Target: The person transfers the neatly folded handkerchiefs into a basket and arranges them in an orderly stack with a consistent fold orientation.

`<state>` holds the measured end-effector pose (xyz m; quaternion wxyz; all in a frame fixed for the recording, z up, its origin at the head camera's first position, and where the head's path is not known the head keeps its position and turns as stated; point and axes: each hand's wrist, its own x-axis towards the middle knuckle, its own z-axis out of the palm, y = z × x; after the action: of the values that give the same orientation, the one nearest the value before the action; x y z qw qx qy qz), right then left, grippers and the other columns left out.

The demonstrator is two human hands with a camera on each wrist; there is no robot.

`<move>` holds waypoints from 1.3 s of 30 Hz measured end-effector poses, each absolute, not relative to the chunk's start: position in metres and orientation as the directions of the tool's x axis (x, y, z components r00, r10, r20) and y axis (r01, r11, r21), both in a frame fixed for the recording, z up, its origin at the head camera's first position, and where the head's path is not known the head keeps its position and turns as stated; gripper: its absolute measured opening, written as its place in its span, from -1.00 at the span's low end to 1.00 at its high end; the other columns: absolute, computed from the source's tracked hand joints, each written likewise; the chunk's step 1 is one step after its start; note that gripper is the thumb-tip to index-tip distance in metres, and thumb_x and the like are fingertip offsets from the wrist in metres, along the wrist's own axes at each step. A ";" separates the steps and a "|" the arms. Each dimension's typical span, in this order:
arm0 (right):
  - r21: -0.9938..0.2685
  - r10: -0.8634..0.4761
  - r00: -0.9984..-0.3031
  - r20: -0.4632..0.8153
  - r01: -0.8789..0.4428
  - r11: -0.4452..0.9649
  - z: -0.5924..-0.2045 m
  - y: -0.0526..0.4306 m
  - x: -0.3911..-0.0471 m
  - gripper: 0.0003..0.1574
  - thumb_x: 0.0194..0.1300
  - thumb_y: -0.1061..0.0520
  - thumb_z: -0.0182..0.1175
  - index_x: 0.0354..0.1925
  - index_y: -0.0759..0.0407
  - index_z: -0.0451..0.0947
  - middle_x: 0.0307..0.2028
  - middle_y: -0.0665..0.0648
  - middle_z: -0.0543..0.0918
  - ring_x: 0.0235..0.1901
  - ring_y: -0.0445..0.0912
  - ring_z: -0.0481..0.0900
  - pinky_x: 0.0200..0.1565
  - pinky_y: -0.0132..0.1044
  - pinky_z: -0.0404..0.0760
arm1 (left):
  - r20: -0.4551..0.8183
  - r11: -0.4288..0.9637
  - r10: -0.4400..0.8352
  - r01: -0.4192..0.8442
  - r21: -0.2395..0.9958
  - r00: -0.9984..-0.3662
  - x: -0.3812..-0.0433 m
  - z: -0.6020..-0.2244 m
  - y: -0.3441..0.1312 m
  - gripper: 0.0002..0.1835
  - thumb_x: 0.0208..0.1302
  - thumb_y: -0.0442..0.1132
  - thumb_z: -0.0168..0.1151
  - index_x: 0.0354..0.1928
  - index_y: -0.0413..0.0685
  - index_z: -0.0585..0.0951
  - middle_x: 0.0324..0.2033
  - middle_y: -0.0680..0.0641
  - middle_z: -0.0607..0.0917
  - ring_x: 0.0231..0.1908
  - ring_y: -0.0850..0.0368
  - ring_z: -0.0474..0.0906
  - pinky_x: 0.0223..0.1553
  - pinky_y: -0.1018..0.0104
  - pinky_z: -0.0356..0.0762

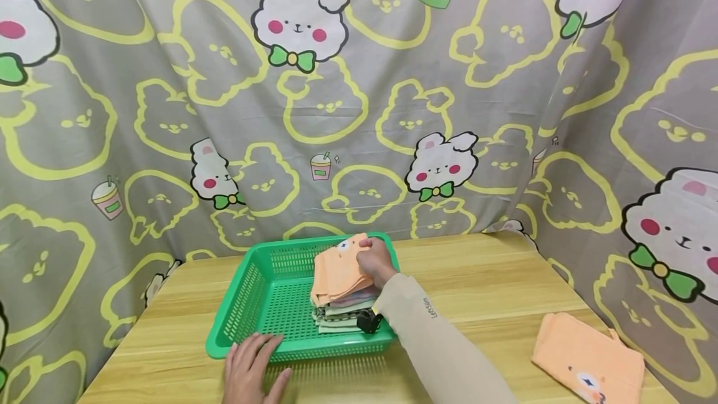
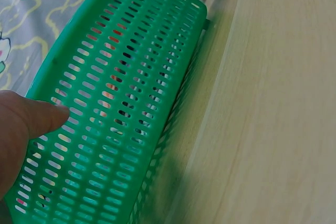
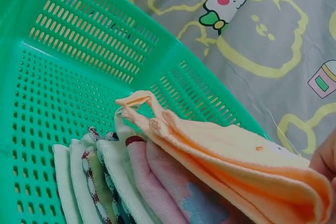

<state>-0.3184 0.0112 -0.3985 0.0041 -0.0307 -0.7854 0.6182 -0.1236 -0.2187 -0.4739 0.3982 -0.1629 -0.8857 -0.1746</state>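
My right hand (image 1: 377,262) grips the edge of a folded orange cloth (image 1: 339,270) over a stack of folded cloths (image 1: 343,315) in the green basket (image 1: 297,349). In the right wrist view this orange cloth (image 3: 236,153) has a hanging loop and lies against a pink cloth (image 3: 157,177), with pale and patterned cloths beyond. At the basket's front left, my left hand (image 1: 249,370) holds the rim, fingers over the top. The left wrist view shows its thumb (image 2: 47,118) against the perforated outer wall; the other fingers are hidden there.
Another folded orange cloth (image 1: 589,354) with a printed animal face lies at the right of the wooden table (image 1: 465,292). A grey curtain (image 1: 359,117) with cartoon prints hangs behind the table and at both sides. A black wrist camera (image 1: 368,320) sits by my right sleeve.
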 end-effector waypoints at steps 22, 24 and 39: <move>-0.932 -0.034 -0.998 -0.059 0.043 0.360 -0.402 0.014 -0.316 -0.52 0.12 0.51 -0.01 0.04 0.32 0.40 -0.23 0.24 0.47 -0.51 -0.03 0.34 -0.58 -0.31 0.32 | 0.770 0.881 0.155 0.439 0.176 -0.619 -0.123 -0.474 -0.219 -0.45 -0.13 -0.11 0.51 -0.01 -0.11 0.64 -0.13 -0.16 0.61 -0.03 -0.25 0.44 -0.06 -0.30 0.15; -0.926 -0.040 -0.997 -0.059 0.039 0.376 -0.402 0.014 -0.316 -0.53 0.13 0.50 -0.01 0.05 0.33 0.41 -0.20 0.25 0.48 -0.50 -0.02 0.34 -0.58 -0.31 0.31 | 0.771 0.881 0.156 0.440 0.174 -0.618 -0.123 -0.475 -0.220 -0.44 -0.13 -0.11 0.51 -0.01 -0.11 0.63 -0.14 -0.16 0.61 -0.03 -0.25 0.44 -0.06 -0.30 0.15; -0.888 -0.152 -0.985 -0.082 0.003 0.460 -0.404 0.019 -0.317 -0.65 0.18 0.52 -0.11 -0.54 0.13 0.23 -0.53 0.10 0.23 -0.72 -0.17 -0.09 -0.65 -0.30 -0.01 | 0.761 0.881 0.150 0.435 0.186 -0.631 -0.123 -0.473 -0.218 -0.41 -0.22 -0.18 0.52 0.00 -0.12 0.63 -0.12 -0.16 0.61 0.00 -0.25 0.43 -0.06 -0.32 0.14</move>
<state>-0.3175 0.0188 -0.4043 -0.0750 0.0438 -0.8512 0.5175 -0.1229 -0.2179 -0.4725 0.3965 -0.1653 -0.8851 -0.1793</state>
